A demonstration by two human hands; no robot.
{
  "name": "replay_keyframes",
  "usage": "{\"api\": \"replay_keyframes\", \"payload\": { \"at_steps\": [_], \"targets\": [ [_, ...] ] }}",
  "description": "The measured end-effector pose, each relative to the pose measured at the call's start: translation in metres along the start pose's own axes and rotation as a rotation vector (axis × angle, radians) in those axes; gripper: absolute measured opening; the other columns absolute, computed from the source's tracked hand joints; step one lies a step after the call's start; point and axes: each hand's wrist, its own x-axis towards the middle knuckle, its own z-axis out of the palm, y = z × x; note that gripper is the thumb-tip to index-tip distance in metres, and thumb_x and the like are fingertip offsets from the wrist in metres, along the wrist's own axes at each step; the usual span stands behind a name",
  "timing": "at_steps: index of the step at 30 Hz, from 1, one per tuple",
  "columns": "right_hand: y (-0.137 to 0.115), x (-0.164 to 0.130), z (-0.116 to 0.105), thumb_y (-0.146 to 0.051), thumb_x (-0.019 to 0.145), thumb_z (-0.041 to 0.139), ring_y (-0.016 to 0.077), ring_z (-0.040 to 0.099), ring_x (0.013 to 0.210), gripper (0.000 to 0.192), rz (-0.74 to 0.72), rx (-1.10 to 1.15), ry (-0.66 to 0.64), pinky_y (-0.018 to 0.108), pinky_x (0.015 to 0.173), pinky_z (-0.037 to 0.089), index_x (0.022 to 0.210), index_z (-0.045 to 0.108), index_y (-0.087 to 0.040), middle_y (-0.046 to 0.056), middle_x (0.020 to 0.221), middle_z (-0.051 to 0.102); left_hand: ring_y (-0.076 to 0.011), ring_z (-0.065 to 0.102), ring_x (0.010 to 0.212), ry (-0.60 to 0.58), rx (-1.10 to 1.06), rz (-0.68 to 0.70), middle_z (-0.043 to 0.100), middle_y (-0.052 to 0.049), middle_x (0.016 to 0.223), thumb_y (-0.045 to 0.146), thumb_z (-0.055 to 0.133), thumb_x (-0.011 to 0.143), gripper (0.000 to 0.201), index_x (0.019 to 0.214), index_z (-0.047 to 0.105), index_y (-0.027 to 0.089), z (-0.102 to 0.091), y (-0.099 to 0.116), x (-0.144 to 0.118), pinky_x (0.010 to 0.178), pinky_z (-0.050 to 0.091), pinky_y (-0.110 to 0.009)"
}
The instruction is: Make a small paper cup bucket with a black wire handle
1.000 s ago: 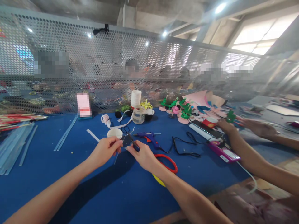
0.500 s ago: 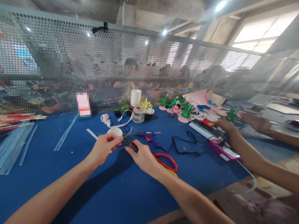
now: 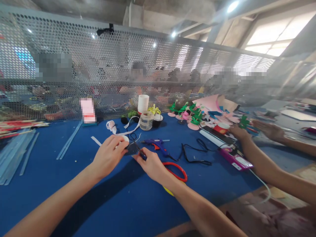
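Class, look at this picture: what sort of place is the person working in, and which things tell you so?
Probably a shared craft workshop. A blue hot-glue gun lies on the blue-covered worktable, green and pink foam flower decorations stand in a row, and a perforated metal screen divides it from other seated workers.

Bright daylight glares from the upper-right window; edges bend and blur, arms cast soft shadows.

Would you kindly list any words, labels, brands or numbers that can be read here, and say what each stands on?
No text can be read.
Magenta packet near the co-worker's arm: its white label is too small and blurred.
Red-and-white roll by the foam flowers: no legible print.
Pink item at the mesh screen: pixelated, unreadable.
Blue glue gun: no visible marking.
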Motion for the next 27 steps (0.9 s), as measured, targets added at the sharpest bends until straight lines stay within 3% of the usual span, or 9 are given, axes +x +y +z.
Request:
{"api": "replay_keyframes", "payload": {
  "at_steps": [2,4,9,12,15,17,20,23,27],
  "targets": [
    [0.000,-0.002,0.002,-0.032,0.074,0.048,0.0131,0.052,0.058,0.015,-0.015,0.004,-0.015,0.022,0.053,0.037,0.072,0.052,-0.017,0.002,0.066,0.060,-0.0150,0.051,0.067,0.059,-0.051,0.018,0.061,-0.007,0.073,0.018,0.049,0.078,0.012,0.074,0.060,0.014,0.006,0.001,-0.001,0.065,0.045,-0.029],
    [0.000,-0.002,0.003,-0.033,0.075,0.048,0.0138,0.053,0.058,0.017,-0.016,-0.010,-0.017,0.023,0.054,0.037,0.074,0.053,-0.017,0.003,0.067,0.060,-0.0134,0.051,0.063,0.081,-0.200,-0.127,0.060,-0.005,0.067,0.022,0.053,0.075,0.012,0.068,0.060,0.015,0.010,0.003,-0.001,0.062,0.043,-0.027],
    [-0.001,-0.001,0.003,-0.032,0.075,0.049,0.0162,0.055,0.064,0.016,-0.034,-0.091,0.023,0.026,0.060,0.039,0.077,0.052,-0.016,0.006,0.073,0.062,-0.0050,0.037,0.041,-0.163,-1.080,-1.046,0.050,0.001,0.050,0.032,0.058,0.067,0.022,0.059,0.054,0.013,0.017,0.013,0.001,0.040,0.030,-0.018],
    [-0.001,0.000,0.001,-0.031,0.074,0.049,0.0161,0.054,0.063,0.015,-0.031,-0.120,0.034,0.026,0.060,0.038,0.076,0.052,-0.016,0.006,0.071,0.061,-0.0019,0.030,0.036,-0.245,-1.435,-1.301,0.045,0.004,0.048,0.035,0.058,0.065,0.023,0.062,0.052,0.013,0.017,0.015,0.004,0.037,0.024,-0.015],
    [0.000,0.002,0.000,-0.033,0.074,0.049,0.0145,0.052,0.059,0.017,-0.010,-0.081,0.021,0.025,0.056,0.037,0.072,0.052,-0.017,0.004,0.066,0.060,-0.0046,0.037,0.038,-0.431,-1.181,-1.134,0.051,0.001,0.049,0.038,0.048,0.073,0.028,0.063,0.054,0.013,0.005,0.014,0.005,0.039,0.028,-0.017],
    [0.001,0.003,-0.001,-0.035,0.074,0.048,0.0136,0.052,0.058,0.019,0.008,-0.044,0.020,0.024,0.054,0.037,0.069,0.051,-0.017,0.003,0.065,0.059,-0.0088,0.044,0.043,-0.554,-0.788,-0.817,0.055,-0.002,0.050,0.036,0.044,0.077,0.031,0.059,0.056,0.014,-0.006,0.012,0.005,0.044,0.035,-0.020],
    [0.000,0.003,-0.001,-0.034,0.074,0.049,0.0133,0.052,0.058,0.018,0.029,-0.023,0.023,0.023,0.054,0.037,0.068,0.050,-0.016,0.003,0.065,0.059,-0.0155,0.054,0.063,-0.285,-0.240,-0.388,0.061,-0.005,0.065,0.024,0.045,0.078,0.019,0.069,0.060,0.015,-0.016,0.011,0.003,0.060,0.042,-0.026],
    [-0.001,0.002,0.000,-0.031,0.073,0.050,0.0138,0.053,0.060,0.015,0.024,-0.039,0.023,0.023,0.055,0.037,0.070,0.051,-0.017,0.003,0.066,0.059,-0.0175,0.053,0.074,-0.053,0.017,-0.118,0.061,-0.008,0.079,0.017,0.045,0.078,0.015,0.081,0.059,0.014,-0.011,0.011,0.001,0.068,0.044,-0.030],
    [-0.003,-0.001,0.002,-0.032,0.075,0.049,0.0144,0.054,0.059,0.015,-0.013,-0.054,0.012,0.024,0.055,0.037,0.070,0.051,-0.017,0.003,0.065,0.060,-0.0142,0.052,0.064,0.021,-0.111,-0.121,0.059,-0.005,0.067,0.019,0.048,0.078,0.016,0.067,0.059,0.015,0.003,0.010,0.000,0.063,0.044,-0.027]
  ]
}}
